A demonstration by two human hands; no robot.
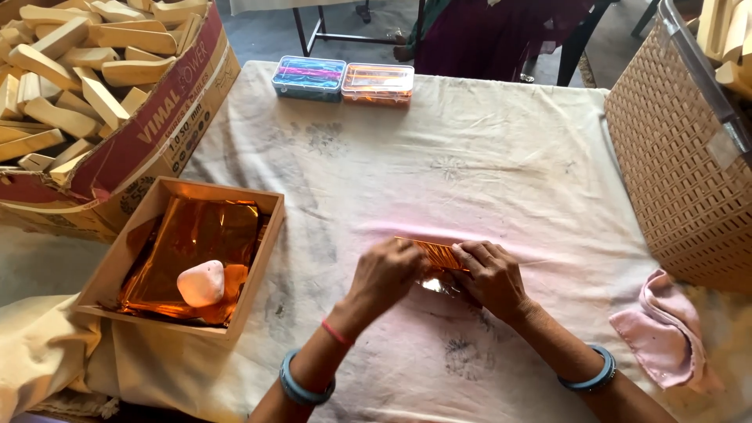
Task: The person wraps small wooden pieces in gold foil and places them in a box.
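Note:
My left hand [385,276] and my right hand [493,278] press together on a small bundle of shiny orange foil [439,254] lying on the cloth-covered table [470,164]. Both hands grip the foil from either side, fingers curled over it; what is inside the foil is hidden. To the left stands a shallow wooden tray [262,258] lined with orange foil sheets [192,239], with a pale rounded stone [201,283] resting on them.
A large cardboard box [168,117] full of pale wooden blocks sits at the far left. Two small plastic cases [342,80] lie at the table's far edge. A woven beige basket [681,172] stands at right, a pink rag [666,329] below it. Another person sits beyond the table.

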